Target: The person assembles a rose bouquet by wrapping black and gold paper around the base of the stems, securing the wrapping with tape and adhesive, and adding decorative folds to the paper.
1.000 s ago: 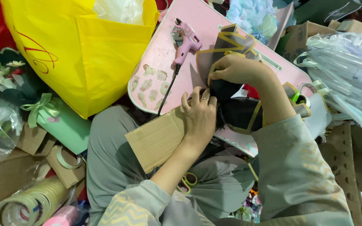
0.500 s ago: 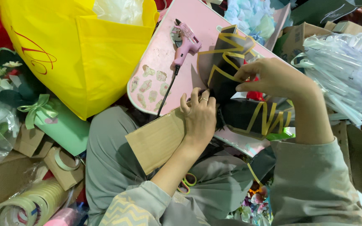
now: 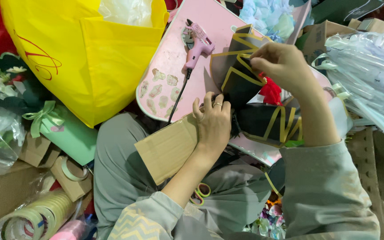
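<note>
Both hands (image 3: pixel 212 122) on black gold-striped wrap (image 3: pixel 241 80), yellow bag (image 3: pixel 90 58) nearby.

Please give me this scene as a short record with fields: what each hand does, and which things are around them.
Left hand: grips the lower part of the black wrapping paper with gold stripes, next to a brown cardboard piece on the lap.
Right hand: pinches the top edge of the same paper.
Inside wrap: red flower, partly hidden.
Behind: pink glue gun lying on a pink board.
Left side: yellow fabric bag, mint green gift box with bow.
Lower left: tape rolls.
</note>
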